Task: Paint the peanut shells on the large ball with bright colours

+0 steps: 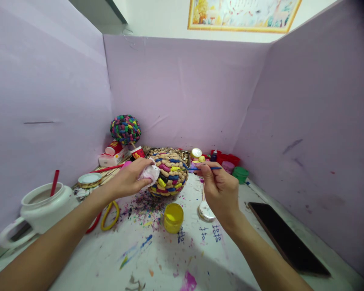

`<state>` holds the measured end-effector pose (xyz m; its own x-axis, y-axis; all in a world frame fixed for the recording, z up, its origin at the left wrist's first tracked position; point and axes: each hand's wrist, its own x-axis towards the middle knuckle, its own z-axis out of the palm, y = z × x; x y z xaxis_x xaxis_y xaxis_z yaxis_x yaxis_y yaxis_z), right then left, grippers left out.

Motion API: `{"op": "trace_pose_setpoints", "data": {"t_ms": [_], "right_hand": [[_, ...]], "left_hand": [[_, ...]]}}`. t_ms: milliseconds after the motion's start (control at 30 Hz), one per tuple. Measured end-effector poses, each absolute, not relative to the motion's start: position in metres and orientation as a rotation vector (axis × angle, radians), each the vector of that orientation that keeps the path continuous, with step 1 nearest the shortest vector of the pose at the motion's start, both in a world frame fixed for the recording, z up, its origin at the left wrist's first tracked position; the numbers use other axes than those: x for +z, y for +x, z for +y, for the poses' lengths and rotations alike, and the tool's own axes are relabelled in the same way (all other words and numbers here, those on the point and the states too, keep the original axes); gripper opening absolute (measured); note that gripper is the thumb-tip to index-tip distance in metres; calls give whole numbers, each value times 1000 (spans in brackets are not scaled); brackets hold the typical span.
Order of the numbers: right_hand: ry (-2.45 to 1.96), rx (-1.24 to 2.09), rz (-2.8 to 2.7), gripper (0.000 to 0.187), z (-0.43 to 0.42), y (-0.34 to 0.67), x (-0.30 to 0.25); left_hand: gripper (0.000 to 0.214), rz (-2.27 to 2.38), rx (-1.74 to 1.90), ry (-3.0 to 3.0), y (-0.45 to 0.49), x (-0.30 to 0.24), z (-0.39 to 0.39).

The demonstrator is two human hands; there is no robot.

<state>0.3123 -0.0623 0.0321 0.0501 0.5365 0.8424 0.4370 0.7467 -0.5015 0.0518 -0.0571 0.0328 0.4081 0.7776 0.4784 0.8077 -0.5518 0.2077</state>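
Observation:
A round ball covered in peanut shells (170, 184) stands on the white table, some shells painted yellow, blue, magenta and black, others bare tan. My left hand (133, 178) is closed on a crumpled white tissue (151, 174), which rests against the ball's left side. In my right hand (220, 184) is a thin blue paintbrush (197, 168), held in a pinch and pointing left, its tip at a yellow shell on the ball's front. Below the ball sits an open jar of yellow paint (173, 218).
A finished-looking multicoloured ball (125, 129) stands at back left. A white teapot-shaped mug (48, 206) with a red straw is at left, a dark phone (288, 236) at right. Paint pots (240, 174) line the back right, beside a tray of shells (166, 152). Lilac panels (182, 93) enclose the table.

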Motion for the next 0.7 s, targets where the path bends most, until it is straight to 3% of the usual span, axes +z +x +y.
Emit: {"op": "trace_pose_setpoints", "data": {"t_ms": [700], "right_hand": [[-791,7,-1618,19,-62,312,33]], "left_hand": [[43,-1470,-844,-2581,52,33,-57]]}}
